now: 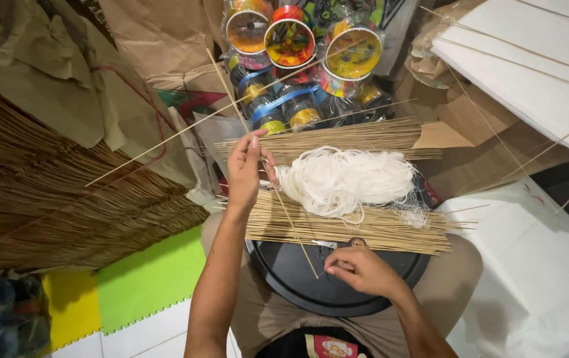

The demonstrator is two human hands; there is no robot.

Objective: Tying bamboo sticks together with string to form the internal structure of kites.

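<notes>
My left hand (245, 174) is raised and pinches two crossed thin bamboo sticks (231, 99) where they meet. One stick runs down to my right hand (362, 269), which pinches its lower end over a round black tray (298, 285) on my lap. A tangle of white string (344, 180) lies on the tray's far side. It rests between two bundles of thin bamboo sticks (364, 229), one nearer me and one farther.
A big pile of thin sticks (46, 192) fills the left. Colourful spools in clear wrap (298, 46) stand ahead. White paper sheets with stick frames (536, 73) lie at right. Brown paper hangs behind, and green and yellow floor mats (139, 278) lie at lower left.
</notes>
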